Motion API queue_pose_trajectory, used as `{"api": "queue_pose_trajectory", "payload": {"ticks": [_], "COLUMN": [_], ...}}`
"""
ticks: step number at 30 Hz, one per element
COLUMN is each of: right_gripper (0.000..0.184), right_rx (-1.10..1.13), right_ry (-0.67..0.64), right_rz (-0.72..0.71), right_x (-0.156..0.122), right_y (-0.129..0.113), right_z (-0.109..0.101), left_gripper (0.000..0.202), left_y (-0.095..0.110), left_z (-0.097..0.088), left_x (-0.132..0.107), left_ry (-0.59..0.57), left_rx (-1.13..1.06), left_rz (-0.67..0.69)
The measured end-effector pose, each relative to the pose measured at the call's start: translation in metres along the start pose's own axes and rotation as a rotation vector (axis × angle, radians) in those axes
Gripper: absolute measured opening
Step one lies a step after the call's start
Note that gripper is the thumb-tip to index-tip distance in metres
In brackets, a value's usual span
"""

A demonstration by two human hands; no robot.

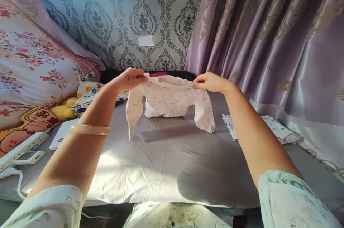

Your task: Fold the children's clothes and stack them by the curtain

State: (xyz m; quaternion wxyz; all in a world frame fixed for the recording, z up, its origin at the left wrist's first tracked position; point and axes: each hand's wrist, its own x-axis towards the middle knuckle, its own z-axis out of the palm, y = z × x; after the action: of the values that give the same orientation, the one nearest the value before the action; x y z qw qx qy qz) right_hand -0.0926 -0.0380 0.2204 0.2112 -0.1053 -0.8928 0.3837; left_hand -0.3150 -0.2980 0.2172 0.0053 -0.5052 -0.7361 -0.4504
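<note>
A small long-sleeved baby shirt [169,95], pale with a fine scattered print, is stretched between my two hands over the bed. My left hand [130,78] pinches its left shoulder beside the neckline. At the opposite shoulder, my right hand [212,82] grips the cloth between thumb and fingers. Both sleeves hang down, and the lower body of the shirt falls away behind, its bottom edge close to the grey sheet [150,170]. Beyond my right forearm lies folded printed cloth [281,129], partly hidden by the arm.
On the left are a power strip [24,149], a small white device with a screen [29,157], a white box [60,136], a yellow plush toy [63,109] and folded clothes [87,92]. A floral cover [34,56] rises behind them. Purple curtains [255,34] hang along the right.
</note>
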Motion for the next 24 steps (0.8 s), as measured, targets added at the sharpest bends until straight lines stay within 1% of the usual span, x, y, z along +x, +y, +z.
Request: {"api": "queue_pose_trajectory", "payload": {"ticks": [3, 6, 8, 11, 13, 17, 18, 19, 21, 22, 23, 24], "right_gripper": [0.019, 0.021, 0.02, 0.02, 0.021, 0.026, 0.028, 0.03, 0.034, 0.036, 0.037, 0.038], "right_rx": [-0.035, -0.161, -0.306, -0.51, -0.603, -0.717, -0.732, -0.742, -0.754, -0.756, -0.759, -0.761], "right_ry": [0.082, 0.153, 0.208, 0.307, 0.37, 0.445, 0.478, 0.529, 0.688, 0.763, 0.802, 0.8], "right_rz": [-0.041, -0.099, -0.135, -0.195, -0.222, -0.245, -0.261, -0.282, -0.319, -0.327, -0.326, -0.317], "right_x": [0.008, 0.014, 0.017, 0.021, 0.024, 0.027, 0.026, 0.025, 0.023, 0.023, 0.023, 0.025], "right_y": [0.0, -0.004, -0.007, -0.006, -0.002, 0.003, 0.002, 0.0, -0.004, -0.005, -0.006, -0.004], "right_z": [-0.009, -0.015, -0.016, -0.013, -0.009, -0.005, -0.005, -0.004, -0.002, 0.001, 0.005, 0.009], "left_gripper": [0.022, 0.022, 0.022, 0.021, 0.022, 0.022, 0.022, 0.023, 0.025, 0.025, 0.024, 0.023], "left_y": [0.004, 0.006, 0.006, 0.004, 0.002, 0.005, 0.008, 0.011, 0.017, 0.019, 0.019, 0.017], "left_z": [-0.011, -0.018, -0.019, -0.016, -0.012, -0.004, -0.002, 0.0, 0.006, 0.009, 0.013, 0.018], "left_x": [0.008, 0.019, 0.026, 0.034, 0.038, 0.039, 0.039, 0.037, 0.036, 0.035, 0.036, 0.038], "left_ry": [-0.085, -0.02, 0.048, 0.167, 0.23, 0.3, 0.355, 0.448, 0.683, 0.75, 0.748, 0.685], "left_rx": [0.089, 0.181, 0.24, 0.316, 0.364, 0.419, 0.423, 0.421, 0.409, 0.401, 0.397, 0.396], "left_rz": [-0.001, 0.049, 0.081, 0.107, 0.133, 0.235, 0.265, 0.292, 0.322, 0.32, 0.312, 0.302]}}
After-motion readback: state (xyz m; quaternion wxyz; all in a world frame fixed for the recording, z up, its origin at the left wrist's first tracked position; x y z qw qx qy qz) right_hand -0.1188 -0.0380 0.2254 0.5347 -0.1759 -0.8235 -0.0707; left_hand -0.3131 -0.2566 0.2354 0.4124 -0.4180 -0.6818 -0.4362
